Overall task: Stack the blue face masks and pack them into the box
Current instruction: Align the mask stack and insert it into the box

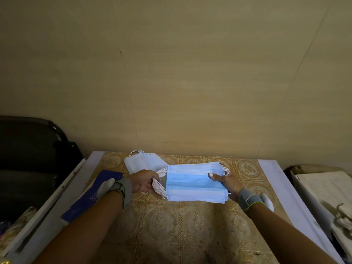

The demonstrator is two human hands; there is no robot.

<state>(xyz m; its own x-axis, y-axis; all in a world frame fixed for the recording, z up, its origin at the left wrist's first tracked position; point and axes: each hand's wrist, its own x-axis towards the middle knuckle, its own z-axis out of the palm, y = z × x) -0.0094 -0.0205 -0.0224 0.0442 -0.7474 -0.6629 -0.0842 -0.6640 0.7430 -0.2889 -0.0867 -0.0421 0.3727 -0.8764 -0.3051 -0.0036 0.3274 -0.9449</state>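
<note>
A stack of blue face masks [194, 182] is held just above the table between both hands. My left hand [143, 181] grips its left end, where the white ear loops bunch together. My right hand [227, 181] holds the right end with the thumb on top and the fingers underneath. A smaller pile of pale blue masks [142, 161] lies on the table behind the stack, near the far edge. The dark blue box [91, 195] lies at the table's left side, partly under my left forearm.
The table [190, 225] has a yellow patterned cover and pale bare strips along both sides. A dark chair [32, 155] stands at the left. A cluttered surface [323, 189] sits at the right. A plain wall rises close behind the table.
</note>
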